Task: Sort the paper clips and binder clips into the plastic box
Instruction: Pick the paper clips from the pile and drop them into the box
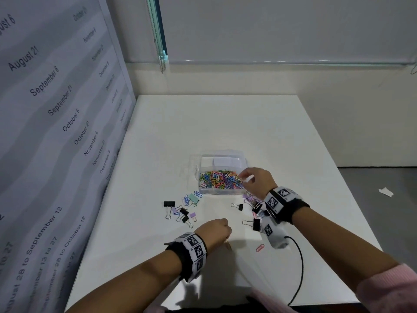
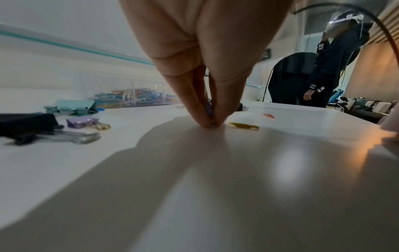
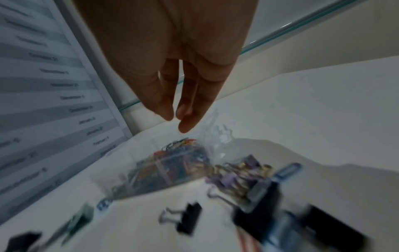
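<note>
Left hand (image 2: 202,71) pinches paper clip (image 2: 209,106) on table — wrist view only; right hand (image 1: 256,180) loose, empty, over plastic box (image 1: 222,175).

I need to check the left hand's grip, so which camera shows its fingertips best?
The left wrist view: the fingertips pinch something small against the table. The head view shows only the left hand from behind; the right wrist view misses it.

- The left hand (image 2: 200,56) is seen reaching down from 12 o'clock, its fingertips (image 2: 201,117) pressed to the white surface (image 2: 194,187) and pinched on a small bluish clip that is hard to make out.
- A gold paper clip (image 2: 244,126) is seen just beside the fingertips, at 3 o'clock.
- A red paper clip (image 2: 269,115) lies further out at 2 o'clock.
- A black binder clip (image 2: 26,125), a purple binder clip (image 2: 81,122) and a teal binder clip (image 2: 73,106) are grouped at 9 o'clock.
- The plastic box (image 2: 134,96) of coloured paper clips is placed behind them, at 10 o'clock.
</note>
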The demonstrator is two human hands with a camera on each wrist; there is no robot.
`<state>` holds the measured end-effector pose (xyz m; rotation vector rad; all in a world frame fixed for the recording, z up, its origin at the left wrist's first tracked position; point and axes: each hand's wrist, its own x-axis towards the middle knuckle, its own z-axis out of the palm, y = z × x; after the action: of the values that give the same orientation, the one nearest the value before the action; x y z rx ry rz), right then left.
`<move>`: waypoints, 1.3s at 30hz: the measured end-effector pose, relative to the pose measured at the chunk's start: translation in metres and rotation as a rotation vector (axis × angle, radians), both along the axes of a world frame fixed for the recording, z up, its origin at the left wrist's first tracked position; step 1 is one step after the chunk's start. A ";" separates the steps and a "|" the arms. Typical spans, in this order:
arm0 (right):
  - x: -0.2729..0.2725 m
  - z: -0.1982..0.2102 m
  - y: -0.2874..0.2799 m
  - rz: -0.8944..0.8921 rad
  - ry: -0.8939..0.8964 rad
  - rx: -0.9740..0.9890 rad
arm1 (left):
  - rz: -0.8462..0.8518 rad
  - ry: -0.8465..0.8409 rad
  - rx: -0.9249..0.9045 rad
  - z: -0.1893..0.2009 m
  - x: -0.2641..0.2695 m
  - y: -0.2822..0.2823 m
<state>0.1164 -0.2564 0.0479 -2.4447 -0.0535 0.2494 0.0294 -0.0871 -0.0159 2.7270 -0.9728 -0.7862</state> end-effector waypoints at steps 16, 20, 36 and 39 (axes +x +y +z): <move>-0.093 -0.035 -0.052 0.484 0.328 -0.259 | 0.123 0.121 -0.058 -0.006 0.012 -0.005; -0.094 -0.042 -0.051 0.471 0.354 -0.288 | 0.093 0.171 -0.079 -0.002 0.010 -0.002; -0.098 -0.042 -0.044 0.264 0.236 -0.181 | -0.203 0.047 -0.311 0.005 -0.007 0.009; -0.093 -0.042 -0.046 0.280 0.260 -0.165 | -0.273 -0.016 -0.362 -0.002 -0.009 0.016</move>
<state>0.0236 -0.3024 0.0060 -2.5424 -0.2714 0.7183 0.0208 -0.0715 -0.0177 2.3251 -1.3612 -0.5588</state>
